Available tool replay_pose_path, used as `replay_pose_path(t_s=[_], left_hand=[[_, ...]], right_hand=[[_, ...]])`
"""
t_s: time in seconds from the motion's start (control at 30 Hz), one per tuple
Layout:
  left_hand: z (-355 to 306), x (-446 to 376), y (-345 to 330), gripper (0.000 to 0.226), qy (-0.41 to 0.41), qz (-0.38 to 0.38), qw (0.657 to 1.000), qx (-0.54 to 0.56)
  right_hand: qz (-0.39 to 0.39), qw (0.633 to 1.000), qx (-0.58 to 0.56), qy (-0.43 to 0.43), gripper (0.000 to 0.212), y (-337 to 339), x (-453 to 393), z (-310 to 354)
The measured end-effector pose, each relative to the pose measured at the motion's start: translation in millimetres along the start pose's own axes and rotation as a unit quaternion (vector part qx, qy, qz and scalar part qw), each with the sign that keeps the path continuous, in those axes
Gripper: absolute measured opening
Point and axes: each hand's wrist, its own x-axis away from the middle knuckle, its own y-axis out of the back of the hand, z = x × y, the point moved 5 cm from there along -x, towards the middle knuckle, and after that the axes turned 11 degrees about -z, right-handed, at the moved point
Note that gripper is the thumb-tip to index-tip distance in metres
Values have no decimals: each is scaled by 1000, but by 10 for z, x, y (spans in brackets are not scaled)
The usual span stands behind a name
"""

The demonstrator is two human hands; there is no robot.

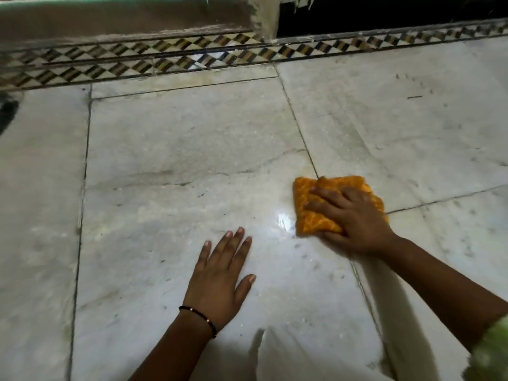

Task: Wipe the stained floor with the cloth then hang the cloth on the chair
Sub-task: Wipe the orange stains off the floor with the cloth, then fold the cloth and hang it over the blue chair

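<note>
An orange folded cloth [308, 207] lies flat on the white marble floor [192, 160], right of centre. My right hand [354, 218] presses down on the cloth with fingers spread over it, covering its right half. A wet glossy patch [283, 221] shines on the floor just left of the cloth. My left hand [222, 273] rests flat on the floor to the left, palm down, fingers apart, holding nothing; a thin dark bracelet circles its wrist. No chair is in view.
A patterned diamond-tile border [192, 59] runs along the far edge of the floor below a wall base [123, 20]. A dark opening [384, 15] sits at the top right. Dark specks [415, 97] dot the far right tile.
</note>
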Motion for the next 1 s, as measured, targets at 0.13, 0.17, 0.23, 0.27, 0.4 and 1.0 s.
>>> replay_pose_path(t_s=[0.13,0.17,0.23,0.27,0.4,1.0], left_hand=[[-15,26,-17,60,9,-11,1000,6],[-20,17,-16,59,7,-16,1000,5],[-34,10,1,58,3,-21,1000,4],[-40,9,11,58,2,-23,1000,6],[76,129,117,55,55,-40,996,58],[348,-620,605,66,231,-206,875,373]], right_hand=[[-77,961,40,-261,59,61,-312,-320],[-68,960,35,-270,57,35,-500,-226],[-30,973,15,-228,54,-23,-882,89],[-16,983,16,-184,54,-44,-1032,266],[45,998,6,38,58,-163,-1102,971],[98,376,-787,-479,61,490,-895,1190]])
